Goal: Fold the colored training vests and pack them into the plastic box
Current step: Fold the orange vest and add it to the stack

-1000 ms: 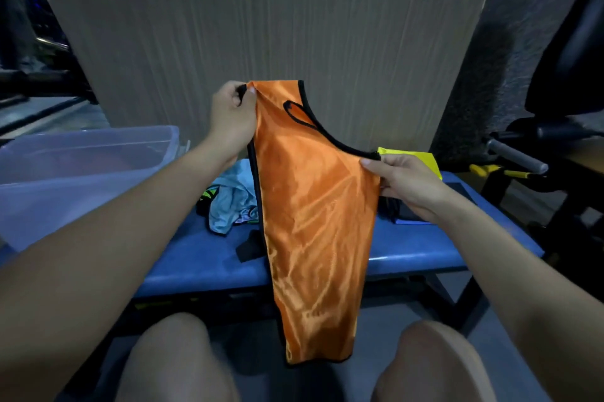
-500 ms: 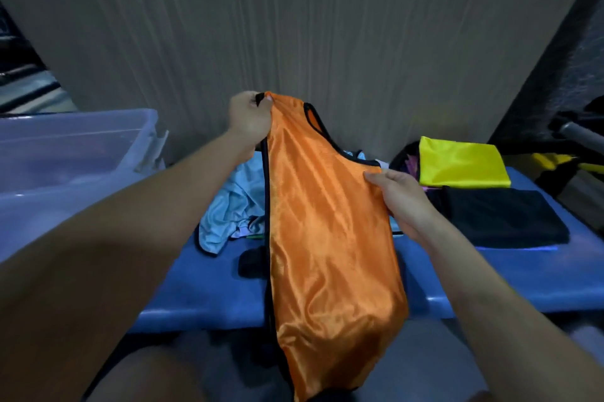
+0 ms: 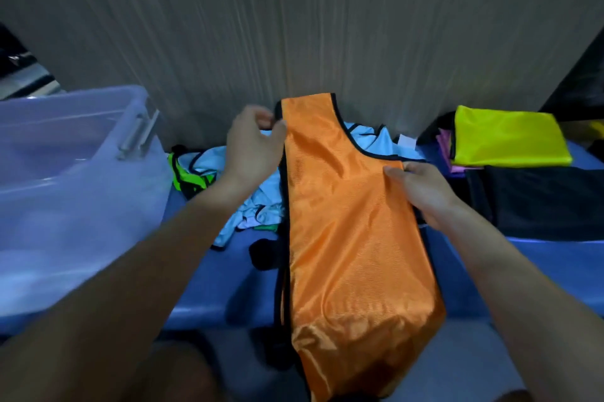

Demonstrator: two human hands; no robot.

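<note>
Head view: both hands (image 3: 253, 143) (image 3: 421, 192) pinch the orange vest (image 3: 346, 238) beside the plastic box (image 3: 75, 173), its contents blurred.

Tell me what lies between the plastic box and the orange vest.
Head view: a green vest and a light blue vest lie crumpled between the box and the orange vest.

Both forearms were bare right up to the frame edge, no sleeves showing. The left hand (image 3: 253, 143) and right hand (image 3: 421, 192) wore nothing either. Bare knees below.
</note>
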